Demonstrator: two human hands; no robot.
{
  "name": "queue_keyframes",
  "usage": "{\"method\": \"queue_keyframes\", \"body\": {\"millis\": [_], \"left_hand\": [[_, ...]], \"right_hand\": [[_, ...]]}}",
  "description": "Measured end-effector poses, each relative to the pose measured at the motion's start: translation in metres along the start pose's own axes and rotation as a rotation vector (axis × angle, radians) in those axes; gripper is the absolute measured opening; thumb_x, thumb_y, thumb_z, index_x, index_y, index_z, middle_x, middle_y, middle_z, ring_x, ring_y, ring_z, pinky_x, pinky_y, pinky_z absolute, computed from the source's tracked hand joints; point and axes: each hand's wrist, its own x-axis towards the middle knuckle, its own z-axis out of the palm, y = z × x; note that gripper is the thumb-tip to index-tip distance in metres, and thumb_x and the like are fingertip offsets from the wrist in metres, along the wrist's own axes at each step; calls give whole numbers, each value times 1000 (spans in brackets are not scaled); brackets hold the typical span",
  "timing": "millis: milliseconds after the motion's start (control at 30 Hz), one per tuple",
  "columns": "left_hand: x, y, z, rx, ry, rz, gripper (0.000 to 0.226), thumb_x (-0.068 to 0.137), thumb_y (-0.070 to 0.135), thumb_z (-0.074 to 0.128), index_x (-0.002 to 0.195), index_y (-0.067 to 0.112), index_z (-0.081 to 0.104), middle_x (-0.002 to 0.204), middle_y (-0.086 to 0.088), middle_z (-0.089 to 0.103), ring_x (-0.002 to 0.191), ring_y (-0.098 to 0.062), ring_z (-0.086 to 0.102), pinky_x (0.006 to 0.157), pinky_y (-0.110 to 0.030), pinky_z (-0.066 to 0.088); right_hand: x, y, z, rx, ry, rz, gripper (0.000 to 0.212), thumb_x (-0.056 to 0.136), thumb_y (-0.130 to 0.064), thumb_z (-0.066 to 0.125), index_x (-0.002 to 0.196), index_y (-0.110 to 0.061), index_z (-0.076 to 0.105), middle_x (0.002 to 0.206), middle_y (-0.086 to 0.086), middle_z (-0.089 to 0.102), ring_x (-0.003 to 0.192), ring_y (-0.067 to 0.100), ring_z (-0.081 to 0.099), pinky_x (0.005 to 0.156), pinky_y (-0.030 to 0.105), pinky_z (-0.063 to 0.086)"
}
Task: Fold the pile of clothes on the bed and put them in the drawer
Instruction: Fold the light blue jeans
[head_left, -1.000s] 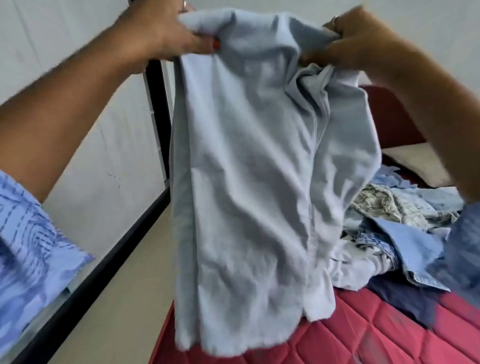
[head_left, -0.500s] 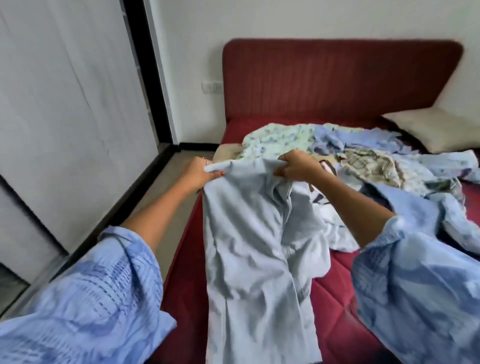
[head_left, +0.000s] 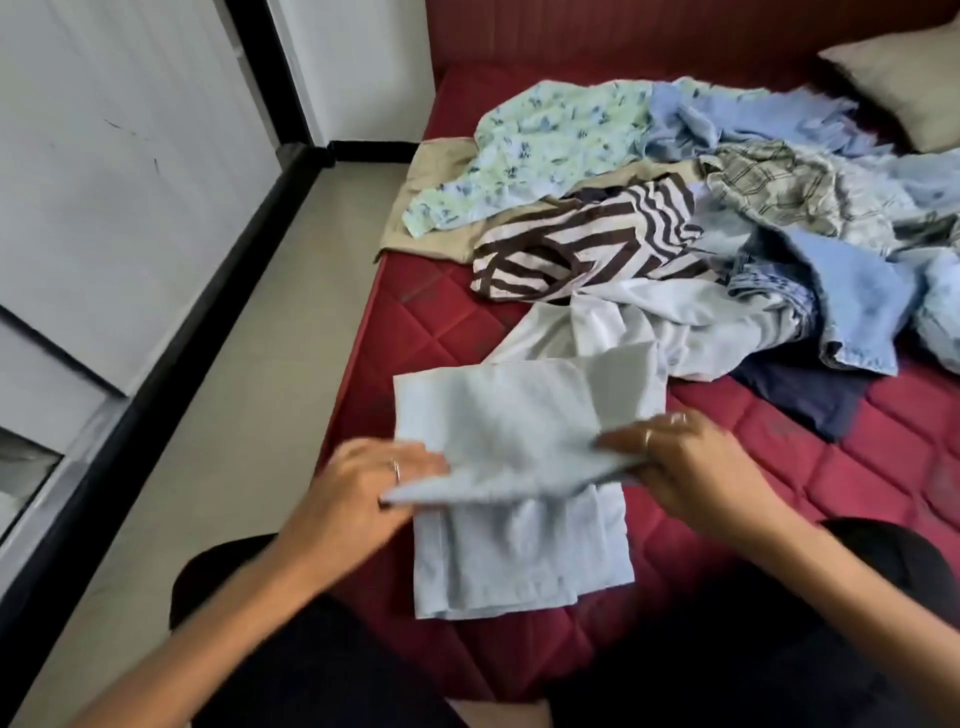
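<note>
Both hands, the left hand (head_left: 358, 499) and right hand (head_left: 691, 467), pinch the pale blue garment (head_left: 509, 467) at its crease to fold it over. The unfolded pile (head_left: 675, 218) waits at one o'clock on the bed (head_left: 431, 312).

A second ago I had the shirt (head_left: 511, 441) hanging full length up in front of my face, then half a second ago stretched out over the bed (head_left: 447, 322) toward the pile (head_left: 727, 208). Now it's down flat on the near edge, folded across the middle with the far half doubled back. My left hand (head_left: 358, 493) and right hand (head_left: 685, 467) dropped from gripping the top corners up high to pinching the fold line low, one at each end.
</note>
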Motion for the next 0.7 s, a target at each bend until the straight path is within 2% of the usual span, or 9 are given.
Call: {"method": "queue_keyframes", "body": {"millis": [100,200,300,367,400,467,533,633,700], "left_hand": [[-51,-12,49,74,-179,-66,44,74,40,73,117,36,65,127,20,60,124,8,43,99,-21,29],[-76,-19,81,140,-270,-141,54,81,78,38,102,39,70,132,20,56,129,8,35,99,-25,26],[-62,-16,88,103,-55,-243,51,82,71,45,88,30,74,115,17,63,109,3,50,94,-21,34],[-43,-14,87,-14,115,-456,42,79,61,59,92,23,68,105,15,57,99,-5,52,89,-25,42],[-34,-14,86,-80,176,-606,43,76,59,66,96,21,62,104,12,52,100,-10,52,89,-30,45],[-19,-21,90,-224,209,-907,67,64,66,71,103,15,52,107,4,49,102,-19,54,87,-38,49],[-10,-29,98,-432,88,-1138,90,54,75,71,111,9,50,110,-3,57,98,-20,59,80,-34,51],[-5,-30,111,-634,-47,-1284,105,44,83,72,117,10,54,108,0,65,96,-16,64,80,-33,54],[-5,-29,117,-638,-26,-1299,98,50,78,74,116,8,54,107,-1,64,94,-16,63,77,-31,53]], "right_hand": [[-41,-2,36,-10,-43,-45,31,75,-19,56,96,-29,76,96,-11,74,81,15,70,70,34,57],[-74,-2,79,15,-245,-5,35,71,-27,59,103,-34,71,109,-12,70,92,11,69,80,30,56],[-83,1,100,62,-343,49,40,82,-58,51,112,-35,63,122,-14,62,106,5,60,96,26,45],[-77,0,98,176,-330,151,59,83,-77,38,109,-33,67,123,-15,63,112,-2,55,102,24,39],[-72,-3,95,276,-291,247,62,83,-78,36,104,-31,70,118,-14,65,110,-6,55,101,21,39],[-64,-7,92,447,-31,487,45,85,-67,50,95,-26,68,106,-12,65,102,-4,56,92,18,39],[-57,-6,97,375,228,747,34,83,-45,68,100,-16,61,108,-8,53,104,9,49,95,26,33],[-48,-1,105,682,108,1213,71,73,-45,78,123,-7,45,119,4,48,112,22,50,104,40,39],[-45,3,115,982,-41,1371,86,62,-59,82,121,-8,47,113,7,62,100,22,64,94,40,51]]}}
